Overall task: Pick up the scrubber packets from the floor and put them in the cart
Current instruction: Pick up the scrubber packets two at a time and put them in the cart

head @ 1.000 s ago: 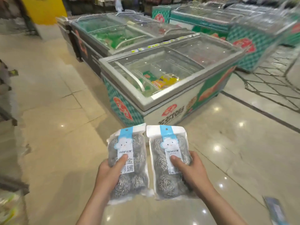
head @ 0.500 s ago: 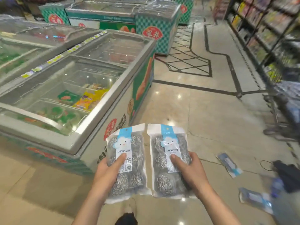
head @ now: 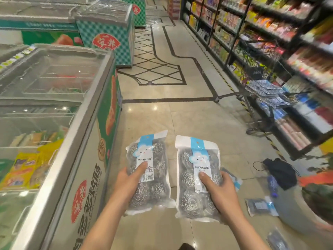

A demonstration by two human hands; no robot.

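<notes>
I hold two clear packets of steel-wool scrubbers with blue and white labels, one in each hand, side by side in front of me. My left hand [head: 128,184] grips the left scrubber packet [head: 149,159], thumb on its label. My right hand [head: 219,193] grips the right scrubber packet [head: 195,163] the same way. The wire shopping cart [head: 266,83] stands ahead to the right against the shelves, with blue-labelled packets inside. More scrubber packets [head: 259,206] lie on the floor at the lower right, one [head: 234,179] just behind my right hand.
A chest freezer [head: 75,134] runs along my left, with more freezers [head: 108,33] beyond. Stocked shelves [head: 297,51] line the right side. A black bag [head: 281,172] and a blue bottle [head: 272,184] lie on the tiled floor near a grey round object [head: 295,213] at the lower right.
My view has swung right, from the freezers toward the aisle, bringing the cart and shelves into sight. Both hands keep the same grip on the packets.
</notes>
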